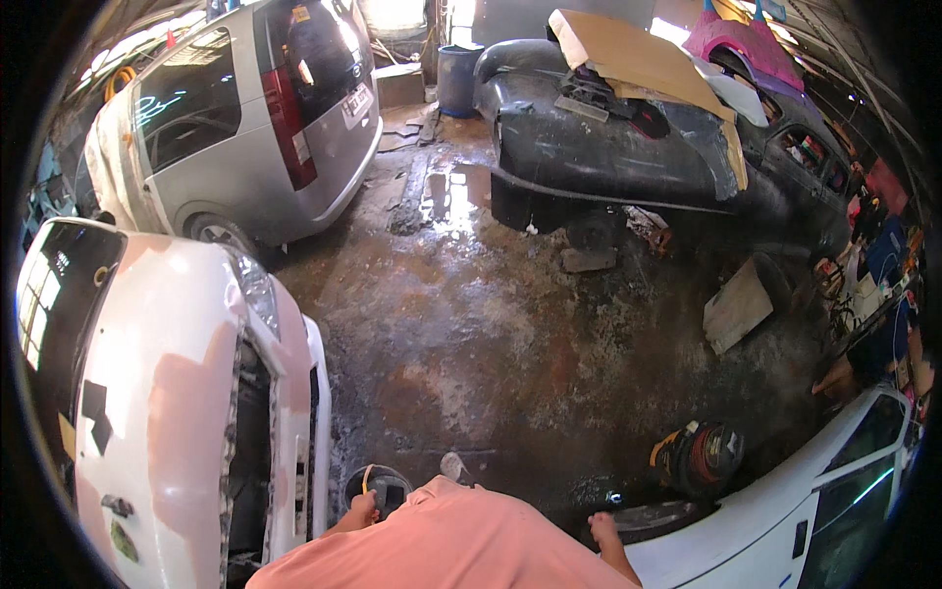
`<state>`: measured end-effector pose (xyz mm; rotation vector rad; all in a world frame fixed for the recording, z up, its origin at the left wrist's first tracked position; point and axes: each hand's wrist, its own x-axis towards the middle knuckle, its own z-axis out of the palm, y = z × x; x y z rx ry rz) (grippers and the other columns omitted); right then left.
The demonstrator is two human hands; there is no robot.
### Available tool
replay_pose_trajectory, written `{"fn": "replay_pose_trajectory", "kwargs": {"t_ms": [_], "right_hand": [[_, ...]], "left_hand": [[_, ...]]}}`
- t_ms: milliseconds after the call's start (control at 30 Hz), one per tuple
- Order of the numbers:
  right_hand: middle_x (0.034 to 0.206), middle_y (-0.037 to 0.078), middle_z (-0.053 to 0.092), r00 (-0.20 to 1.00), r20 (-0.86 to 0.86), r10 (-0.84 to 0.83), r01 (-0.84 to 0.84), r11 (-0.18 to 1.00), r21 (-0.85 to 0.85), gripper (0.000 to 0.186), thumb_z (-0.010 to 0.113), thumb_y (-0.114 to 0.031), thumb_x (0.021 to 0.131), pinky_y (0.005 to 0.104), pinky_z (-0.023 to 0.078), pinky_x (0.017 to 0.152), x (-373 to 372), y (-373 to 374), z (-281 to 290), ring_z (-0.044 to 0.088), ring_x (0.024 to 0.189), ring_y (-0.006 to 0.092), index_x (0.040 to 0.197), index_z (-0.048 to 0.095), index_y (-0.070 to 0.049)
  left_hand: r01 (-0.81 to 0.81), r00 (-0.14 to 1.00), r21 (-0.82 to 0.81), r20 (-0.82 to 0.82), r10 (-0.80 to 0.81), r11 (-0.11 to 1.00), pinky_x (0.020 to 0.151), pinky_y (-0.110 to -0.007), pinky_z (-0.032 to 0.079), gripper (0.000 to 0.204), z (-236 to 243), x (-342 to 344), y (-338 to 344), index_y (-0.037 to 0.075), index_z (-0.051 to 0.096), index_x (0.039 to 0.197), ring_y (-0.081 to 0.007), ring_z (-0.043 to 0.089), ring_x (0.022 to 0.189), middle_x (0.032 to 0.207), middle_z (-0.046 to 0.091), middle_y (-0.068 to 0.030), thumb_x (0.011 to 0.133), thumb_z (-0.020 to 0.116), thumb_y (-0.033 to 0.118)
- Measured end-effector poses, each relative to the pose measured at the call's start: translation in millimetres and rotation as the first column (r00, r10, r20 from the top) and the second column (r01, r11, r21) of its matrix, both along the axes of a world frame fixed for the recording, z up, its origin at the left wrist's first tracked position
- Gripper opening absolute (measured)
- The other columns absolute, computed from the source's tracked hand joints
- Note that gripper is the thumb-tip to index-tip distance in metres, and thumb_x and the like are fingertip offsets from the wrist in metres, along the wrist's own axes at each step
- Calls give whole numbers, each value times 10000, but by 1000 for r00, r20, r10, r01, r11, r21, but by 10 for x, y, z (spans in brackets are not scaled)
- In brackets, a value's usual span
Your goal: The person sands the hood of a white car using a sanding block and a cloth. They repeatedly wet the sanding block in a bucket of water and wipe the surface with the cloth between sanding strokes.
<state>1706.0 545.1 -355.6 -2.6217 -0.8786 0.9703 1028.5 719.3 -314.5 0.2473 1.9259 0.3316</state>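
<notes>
A: Start at the near left; the white car (186,393) has its bonnet patched with pinkish filler, and just right of it the left hand (361,510) is closed around a yellow handle (366,479) that rises from a small dark bucket (385,486) on the wet floor (471,334).

B: A firm grip, I'd say; the bucket wants carrying level and low, close to the leg, and feet placed slowly, since that floor looks slick.

A: Further right, the right hand (601,528) hangs by the front of another white car (785,520); it holds nothing, though I cannot tell how far the fingers are curled.

B: And the count?

A: Two white cars near; one silver van (245,118) far left; one dark car (628,147) far right under cardboard sheets (638,54); so four vehicles; one blue barrel (457,79) at the back; one bucket; one orange-and-black machine (702,456) on the floor at the near right.
</notes>
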Motion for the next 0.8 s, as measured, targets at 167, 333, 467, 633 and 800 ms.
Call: {"fn": "replay_pose_trajectory", "kwargs": {"t_ms": [167,333,467,633,800], "right_hand": [[1250,202,721,486,-232,843,-796,316,-516,342,568,-302,1029,528,525,1034,-438,696,115,669,1187,407,1200,751,-69],[1276,211,708,782,-234,578,-609,628,-484,357,588,-301,1013,529,521,1028,-388,2193,420,665,1194,406,1236,723,-57],[1297,219,697,808,-252,533,-585,675,-449,378,604,-301,1001,530,518,1024,-158,3671,361,662,1199,406,1265,700,-48],[1323,228,684,829,-277,486,-559,732,-389,415,624,-301,986,531,514,1018,353,5798,209,658,1206,405,1301,672,-36],[1349,238,671,805,-350,479,-568,792,-223,459,644,-301,970,532,510,1013,-15,8502,339,654,1213,403,1337,644,-24]], "left_hand": [[-40,996,90,-79,47,995,462,-402,491,439,271,-278,1169,-32,665,1143,-250,581,505,779,637,-148,980,670,376],[-37,992,223,-111,63,974,474,-399,531,436,80,-134,2336,-49,674,1138,-245,623,528,846,685,-149,982,668,358],[-139,983,212,-89,161,967,451,-385,510,429,82,55,3160,-48,670,1116,-247,608,517,815,662,-148,989,664,362],[34,977,156,-215,0,987,514,-435,505,506,123,465,4124,-66,674,1103,-290,664,590,862,701,-197,977,673,424],[-87,950,-72,-307,61,994,915,-514,540,679,70,696,4749,-62,689,1271,-352,759,969,1059,764,-272,954,671,538]]}}
